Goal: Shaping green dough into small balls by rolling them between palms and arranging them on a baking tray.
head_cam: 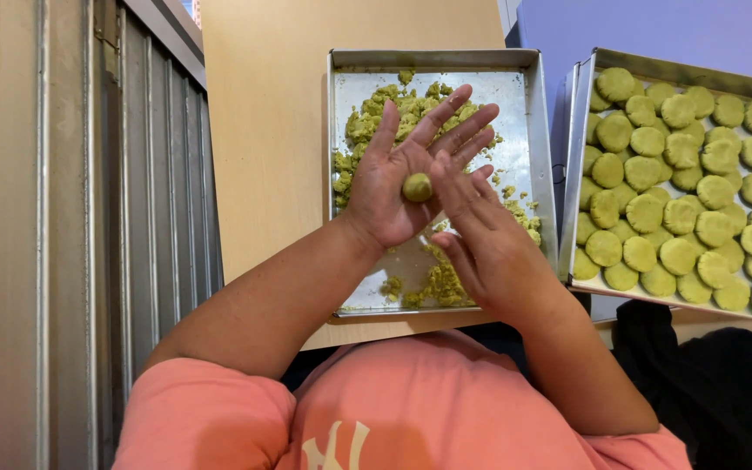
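One green dough ball (pixel 417 187), round with no long axis, lay on the flat, spread palm of the left hand (pixel 393 187). The right hand (pixel 480 235), fingers extended and holding nothing, touched it from the right side, so both hands were equally near. Two metal trays: one (pixel 433 59) held loose green dough crumbs, one (pixel 681 65) held roughly forty-five flattened green discs (pixel 646 213).

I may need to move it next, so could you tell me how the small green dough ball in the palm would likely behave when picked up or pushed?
The dough ball looks round, so it would probably roll off the open left hand. It is likely soft and crumbly, since loose dough lies scattered in the tray. It seems easily squashed: flattened pieces fill the neighbouring tray.
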